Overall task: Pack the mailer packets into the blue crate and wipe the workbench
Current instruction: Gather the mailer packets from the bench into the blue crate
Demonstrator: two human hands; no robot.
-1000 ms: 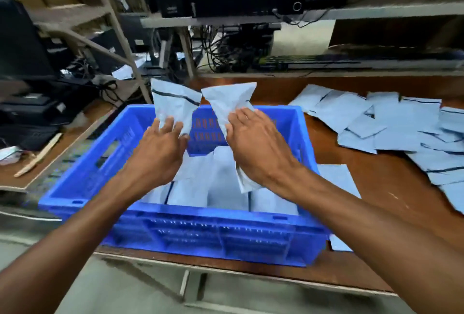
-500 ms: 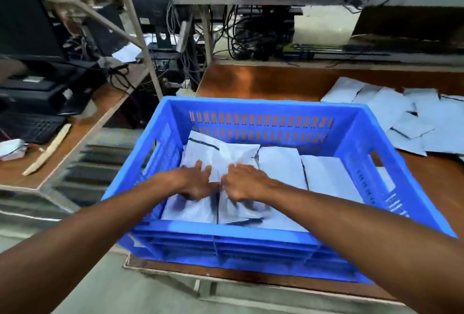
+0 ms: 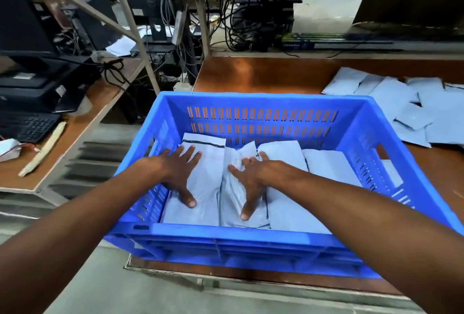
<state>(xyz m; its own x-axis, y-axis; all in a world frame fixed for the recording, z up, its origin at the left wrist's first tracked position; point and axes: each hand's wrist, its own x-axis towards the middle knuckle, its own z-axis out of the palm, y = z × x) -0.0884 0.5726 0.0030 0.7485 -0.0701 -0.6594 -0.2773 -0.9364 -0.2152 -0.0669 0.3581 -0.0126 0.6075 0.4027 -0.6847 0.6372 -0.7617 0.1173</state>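
The blue crate (image 3: 263, 102) stands at the near left corner of the brown workbench (image 3: 251, 75). Several pale grey mailer packets (image 3: 321, 163) lie flat inside it. My left hand (image 3: 179, 171) rests palm down with spread fingers on the leftmost packet (image 3: 208, 153), which has a dark strip at its far end. My right hand (image 3: 251, 178) lies flat, fingers apart, on the packet beside it (image 3: 233, 195). Neither hand grips anything. A loose pile of mailer packets (image 3: 401, 102) lies on the bench to the right of the crate.
A metal shelf frame (image 3: 130, 24) with cables and black computer boxes stands behind and to the left. A lower side desk (image 3: 82, 112) on the left holds a keyboard (image 3: 27, 125), a wooden stick (image 3: 42, 149) and a monitor.
Both hands lowered two packets into the crate, let go of them, and now lie flat with spread fingers on top. The view has tilted down over the crate.
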